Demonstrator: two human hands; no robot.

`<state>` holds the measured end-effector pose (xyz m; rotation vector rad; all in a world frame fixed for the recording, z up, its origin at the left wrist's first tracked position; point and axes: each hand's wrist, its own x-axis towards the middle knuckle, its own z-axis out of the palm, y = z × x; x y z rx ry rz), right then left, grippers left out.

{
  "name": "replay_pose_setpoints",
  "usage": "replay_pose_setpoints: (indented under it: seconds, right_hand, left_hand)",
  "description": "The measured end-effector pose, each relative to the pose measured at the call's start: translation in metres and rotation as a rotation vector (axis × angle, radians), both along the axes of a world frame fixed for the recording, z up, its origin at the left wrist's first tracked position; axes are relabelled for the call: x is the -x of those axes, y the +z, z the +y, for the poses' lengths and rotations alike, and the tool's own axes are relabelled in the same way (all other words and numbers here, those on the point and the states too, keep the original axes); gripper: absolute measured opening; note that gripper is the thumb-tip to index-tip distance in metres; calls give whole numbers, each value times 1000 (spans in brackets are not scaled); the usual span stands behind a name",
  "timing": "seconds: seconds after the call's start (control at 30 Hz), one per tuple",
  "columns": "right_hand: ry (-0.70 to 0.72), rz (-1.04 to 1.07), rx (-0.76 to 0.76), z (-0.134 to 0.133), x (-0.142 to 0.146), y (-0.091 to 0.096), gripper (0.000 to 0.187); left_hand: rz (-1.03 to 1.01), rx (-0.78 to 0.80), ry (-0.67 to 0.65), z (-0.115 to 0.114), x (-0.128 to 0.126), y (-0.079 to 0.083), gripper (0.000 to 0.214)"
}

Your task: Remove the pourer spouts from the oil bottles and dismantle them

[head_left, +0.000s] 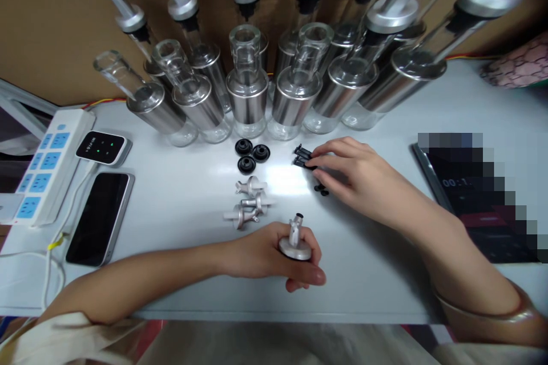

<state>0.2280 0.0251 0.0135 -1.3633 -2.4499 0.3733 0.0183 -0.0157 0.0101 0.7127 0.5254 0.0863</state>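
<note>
My left hand is closed round a silver bottle pourer. Its short spout points up with a black tip, and a dark rim shows under its round collar. My right hand reaches down to the tabletop, thumb and fingertips together at the ends of small black flaps; the fingers partly hide them. Tiny black parts lie just below that hand. To the left are several silver pourer spouts with whitish tubes, and three round black stoppers above them.
Glass bottles with steel bands stand in rows at the back, some fitted with pourers. On the left lie a power strip, a small Wi-Fi device, a dark phone-like device and white cables. A dark-screened device lies at right.
</note>
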Motion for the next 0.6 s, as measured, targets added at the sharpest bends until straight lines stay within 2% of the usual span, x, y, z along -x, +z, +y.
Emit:
replay_pose_setpoints:
  seconds: [0.3, 0.6]
  right_hand:
    - [-63, -82, -71, 2, -4, -3, 32]
    - [-69, -92, -66, -1, 0, -5, 34]
  left_hand:
    - [-14, 5, 8, 0, 1, 1, 38]
    - [-41, 14, 20, 0, 2, -3, 36]
